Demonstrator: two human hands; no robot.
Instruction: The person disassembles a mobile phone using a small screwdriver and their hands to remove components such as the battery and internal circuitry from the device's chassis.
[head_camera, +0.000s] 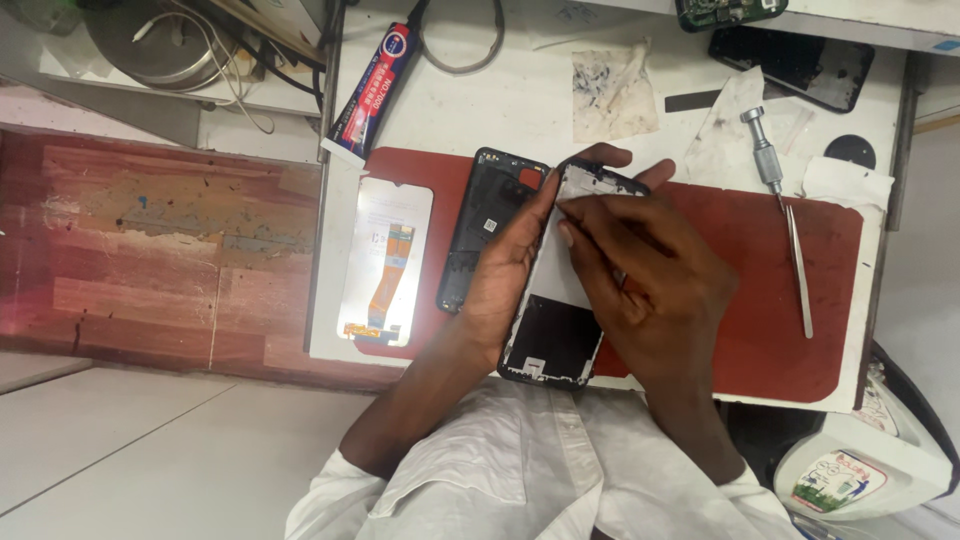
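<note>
My left hand (510, 260) grips the left edge of a black phone frame (555, 340) that lies over the red mat (760, 300). My right hand (650, 280) rests on top of the frame, with its fingertips pressing near the upper left corner. A black phone back cover (480, 220) lies just left of my left hand. Further left lies a white replacement screen (385, 260) with an orange flex cable on it.
A tube of glue (370, 95) lies at the mat's upper left. Tweezers (800, 270) and a metal screwdriver (765, 150) lie on the right. A stained cloth (612, 92), another dark phone (795, 65) and a green circuit board (725, 12) sit at the back. A white bottle (860, 470) stands lower right.
</note>
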